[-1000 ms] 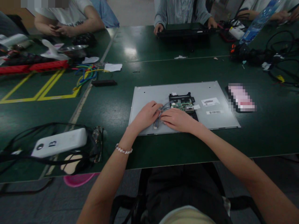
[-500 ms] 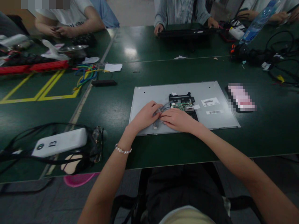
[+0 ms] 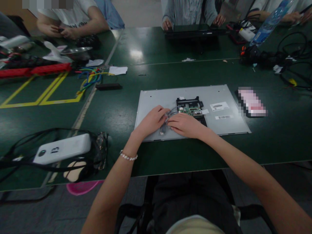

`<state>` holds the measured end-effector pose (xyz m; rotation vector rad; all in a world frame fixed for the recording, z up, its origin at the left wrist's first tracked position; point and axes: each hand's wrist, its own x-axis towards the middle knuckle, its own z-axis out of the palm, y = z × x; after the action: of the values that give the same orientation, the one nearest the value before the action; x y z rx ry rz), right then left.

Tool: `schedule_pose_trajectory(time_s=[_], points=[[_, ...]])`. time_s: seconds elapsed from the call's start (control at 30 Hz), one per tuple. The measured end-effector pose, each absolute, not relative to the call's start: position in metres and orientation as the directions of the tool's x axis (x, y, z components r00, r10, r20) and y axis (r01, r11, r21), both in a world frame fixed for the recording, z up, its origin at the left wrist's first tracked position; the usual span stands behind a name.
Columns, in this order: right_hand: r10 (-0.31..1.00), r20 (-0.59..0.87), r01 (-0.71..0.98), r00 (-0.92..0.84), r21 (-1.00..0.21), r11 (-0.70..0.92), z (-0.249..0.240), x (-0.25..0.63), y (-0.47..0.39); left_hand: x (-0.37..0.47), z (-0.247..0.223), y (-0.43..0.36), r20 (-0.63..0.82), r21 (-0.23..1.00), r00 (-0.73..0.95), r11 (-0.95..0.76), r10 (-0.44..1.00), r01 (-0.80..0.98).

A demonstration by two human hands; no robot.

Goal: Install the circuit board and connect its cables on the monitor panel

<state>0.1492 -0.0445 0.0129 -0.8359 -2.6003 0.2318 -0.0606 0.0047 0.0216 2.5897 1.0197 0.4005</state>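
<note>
Left hand: partly closed, its fingers bent and fingertips pinched on the bundle; this left hand (image 3: 156,120) is palm down.
Right hand: the right hand (image 3: 186,126) is also palm down and partly closed, fingertips meeting the left's at the bundle; the exact grip is hidden underneath.
Cables: a thin grey cable bundle (image 3: 162,130) sits between the hands, one end poking out toward the near edge, another stretch running to the board.
Step in hand: judging by the fingertips, sorting or joining these cables; going further would call for a fine two-handed pinch, with no tug on the board.
Board: a small green circuit board (image 3: 187,110), just beyond the right hand, within a black plastic frame (image 3: 191,101).
Panel: beneath all this, a flat pale-grey metal panel (image 3: 158,97) lying on the dark green table (image 3: 156,162).
Panel labels: a white rectangular label (image 3: 219,106) and a white barcode sticker (image 3: 223,117), both right of the board, print too small to read.
Right of panel: a black-edged phone (image 3: 253,102), its pink screen pixelated.
Left of person: a white rounded slab-shaped device (image 3: 63,149), marked with what looks like "13".
Across the table: a seated person's white T-shirt (image 3: 73,19), dark lettering apparently "NEW YORK", partly lost in folds.
Far right: a clear plastic bottle (image 3: 271,22), its blue label unreadable.
</note>
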Motion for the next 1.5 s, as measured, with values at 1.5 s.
schedule_pose_trajectory(time_s=[1.5], points=[[0.600,0.306,0.539,-0.739,-0.264,0.800,0.0151,0.1488,-0.0460,-0.0599,0.0210,0.0041,0.132,0.384,0.699,-0.686,0.703,0.618]])
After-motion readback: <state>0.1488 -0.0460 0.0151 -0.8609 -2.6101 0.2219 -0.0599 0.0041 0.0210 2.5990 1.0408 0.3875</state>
